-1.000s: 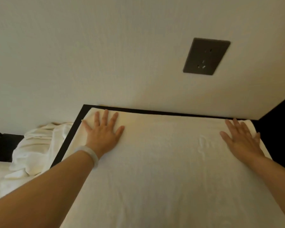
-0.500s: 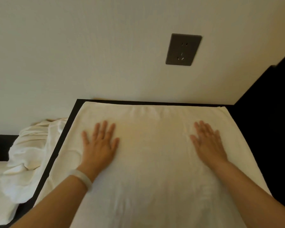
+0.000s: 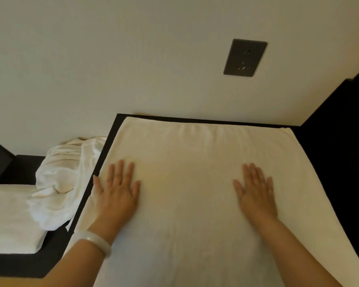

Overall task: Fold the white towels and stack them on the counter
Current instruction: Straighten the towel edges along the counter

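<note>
The white towel on the counter is being pressed by the left hand near its left edge and the right hand toward its right, fingers straight, gripping nothing. Both are being drawn back from its far corners of a second ago.

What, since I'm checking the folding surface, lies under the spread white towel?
A black counter shows along the left and far edges of the spread towel; everything directly beneath is covered.
</note>
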Demonstrator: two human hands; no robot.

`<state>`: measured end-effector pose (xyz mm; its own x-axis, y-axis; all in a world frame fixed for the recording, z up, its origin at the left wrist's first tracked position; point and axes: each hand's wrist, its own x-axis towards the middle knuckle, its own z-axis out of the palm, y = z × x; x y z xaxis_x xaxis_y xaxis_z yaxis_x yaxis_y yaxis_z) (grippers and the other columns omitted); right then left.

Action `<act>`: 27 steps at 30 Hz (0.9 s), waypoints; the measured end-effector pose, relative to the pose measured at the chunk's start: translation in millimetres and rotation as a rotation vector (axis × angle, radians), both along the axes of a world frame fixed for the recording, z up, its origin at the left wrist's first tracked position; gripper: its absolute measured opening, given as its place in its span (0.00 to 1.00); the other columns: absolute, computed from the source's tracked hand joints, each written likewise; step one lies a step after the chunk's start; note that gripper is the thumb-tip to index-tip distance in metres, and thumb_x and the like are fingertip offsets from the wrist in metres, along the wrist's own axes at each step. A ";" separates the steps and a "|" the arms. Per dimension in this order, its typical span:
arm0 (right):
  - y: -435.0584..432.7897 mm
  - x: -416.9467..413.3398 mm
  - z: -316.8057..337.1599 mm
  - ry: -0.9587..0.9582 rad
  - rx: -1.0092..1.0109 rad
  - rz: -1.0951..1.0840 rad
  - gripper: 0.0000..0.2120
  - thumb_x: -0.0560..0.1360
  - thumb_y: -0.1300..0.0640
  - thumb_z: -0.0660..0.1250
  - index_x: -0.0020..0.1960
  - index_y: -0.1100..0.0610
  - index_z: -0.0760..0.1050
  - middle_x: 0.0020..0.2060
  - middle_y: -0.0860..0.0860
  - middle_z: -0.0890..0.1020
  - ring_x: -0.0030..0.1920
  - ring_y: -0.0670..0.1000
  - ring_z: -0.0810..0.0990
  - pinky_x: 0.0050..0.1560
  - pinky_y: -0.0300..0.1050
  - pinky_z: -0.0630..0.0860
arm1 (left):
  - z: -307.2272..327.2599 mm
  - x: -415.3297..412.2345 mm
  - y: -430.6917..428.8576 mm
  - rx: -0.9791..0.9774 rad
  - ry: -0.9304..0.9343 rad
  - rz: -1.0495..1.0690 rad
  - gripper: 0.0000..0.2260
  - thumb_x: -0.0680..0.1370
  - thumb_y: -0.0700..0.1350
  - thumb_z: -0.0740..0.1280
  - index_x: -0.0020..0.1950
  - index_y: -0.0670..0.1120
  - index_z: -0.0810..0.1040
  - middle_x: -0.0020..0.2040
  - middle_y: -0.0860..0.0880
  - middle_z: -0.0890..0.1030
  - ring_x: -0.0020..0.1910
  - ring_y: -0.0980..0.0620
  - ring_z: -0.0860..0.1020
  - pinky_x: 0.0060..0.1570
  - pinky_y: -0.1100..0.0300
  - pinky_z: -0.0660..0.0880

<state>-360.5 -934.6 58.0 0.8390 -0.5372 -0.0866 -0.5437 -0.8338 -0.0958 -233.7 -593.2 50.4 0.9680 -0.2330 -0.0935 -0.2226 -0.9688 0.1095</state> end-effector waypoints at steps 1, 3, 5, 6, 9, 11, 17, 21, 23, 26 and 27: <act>1.2 2.2 4.5 0.029 0.027 -0.082 0.33 0.80 0.37 0.39 0.81 0.52 0.43 0.81 0.50 0.46 0.80 0.51 0.42 0.77 0.56 0.40 | 2.6 3.4 2.1 -0.005 0.030 0.058 0.30 0.79 0.61 0.34 0.81 0.55 0.43 0.81 0.50 0.44 0.80 0.48 0.42 0.74 0.36 0.43; 28.9 2.1 13.3 0.000 0.052 -0.082 0.32 0.82 0.38 0.42 0.81 0.52 0.44 0.80 0.52 0.46 0.80 0.54 0.42 0.77 0.59 0.36 | 13.6 -11.4 -11.8 -0.039 0.057 0.017 0.31 0.79 0.61 0.36 0.81 0.52 0.47 0.81 0.48 0.47 0.80 0.45 0.45 0.74 0.35 0.44; 62.9 -9.3 16.1 -0.075 0.045 0.038 0.33 0.80 0.35 0.40 0.81 0.49 0.45 0.80 0.48 0.47 0.80 0.53 0.42 0.72 0.56 0.27 | 13.7 -42.3 -26.7 -0.053 0.024 -0.172 0.30 0.80 0.62 0.42 0.80 0.52 0.57 0.80 0.47 0.57 0.79 0.42 0.54 0.73 0.32 0.49; 72.4 -20.9 15.8 -0.077 0.035 0.053 0.34 0.78 0.33 0.37 0.80 0.46 0.46 0.79 0.47 0.47 0.80 0.52 0.43 0.71 0.56 0.25 | 10.1 -55.6 -27.0 -0.041 0.009 -0.242 0.29 0.81 0.63 0.44 0.79 0.53 0.60 0.79 0.47 0.60 0.78 0.42 0.57 0.71 0.31 0.52; 48.4 -68.7 9.4 0.053 -0.023 -0.160 0.35 0.76 0.30 0.38 0.80 0.42 0.43 0.80 0.46 0.45 0.80 0.55 0.41 0.74 0.64 0.36 | 0.7 -73.0 -0.3 -0.004 0.030 -0.202 0.29 0.81 0.65 0.43 0.79 0.55 0.58 0.79 0.50 0.60 0.78 0.42 0.58 0.68 0.28 0.58; 17.6 -93.8 8.2 0.126 0.015 -0.300 0.34 0.77 0.31 0.42 0.79 0.39 0.39 0.80 0.45 0.41 0.79 0.55 0.38 0.75 0.67 0.41 | -6.0 -71.8 17.4 0.022 -0.018 -0.198 0.30 0.80 0.66 0.43 0.80 0.56 0.56 0.79 0.51 0.59 0.78 0.42 0.57 0.68 0.27 0.57; -3.0 -93.0 5.0 0.129 0.059 -0.268 0.32 0.78 0.32 0.41 0.78 0.38 0.34 0.78 0.43 0.35 0.78 0.53 0.32 0.74 0.65 0.34 | -4.4 -58.3 12.6 0.056 0.050 -0.172 0.32 0.78 0.69 0.39 0.80 0.60 0.48 0.81 0.54 0.49 0.79 0.45 0.49 0.69 0.28 0.49; -22.5 -68.3 6.5 0.131 0.049 -0.230 0.32 0.79 0.32 0.40 0.78 0.39 0.34 0.79 0.43 0.36 0.78 0.54 0.33 0.74 0.66 0.34 | -3.4 -31.3 0.9 0.019 0.039 -0.148 0.34 0.75 0.71 0.34 0.79 0.61 0.42 0.80 0.56 0.42 0.79 0.46 0.42 0.70 0.30 0.43; -32.7 -46.6 6.4 0.135 0.050 -0.221 0.32 0.79 0.32 0.39 0.79 0.40 0.35 0.79 0.44 0.37 0.78 0.54 0.34 0.74 0.66 0.34 | -0.1 -11.0 -11.8 -0.001 0.058 -0.125 0.35 0.73 0.71 0.33 0.79 0.61 0.38 0.80 0.56 0.39 0.79 0.46 0.39 0.71 0.31 0.41; -50.1 -8.5 6.6 0.152 0.077 -0.199 0.32 0.79 0.32 0.39 0.79 0.40 0.35 0.79 0.44 0.37 0.79 0.55 0.35 0.73 0.68 0.34 | 7.6 25.3 -34.0 -0.003 0.094 -0.111 0.32 0.77 0.71 0.37 0.79 0.62 0.37 0.80 0.56 0.38 0.79 0.46 0.38 0.71 0.30 0.41; -56.4 2.5 8.4 0.167 0.091 -0.196 0.32 0.79 0.32 0.40 0.79 0.40 0.35 0.79 0.45 0.37 0.79 0.56 0.35 0.73 0.69 0.35 | 10.5 36.5 -40.0 -0.006 0.131 -0.099 0.31 0.78 0.69 0.39 0.79 0.62 0.38 0.80 0.56 0.37 0.79 0.46 0.37 0.71 0.30 0.40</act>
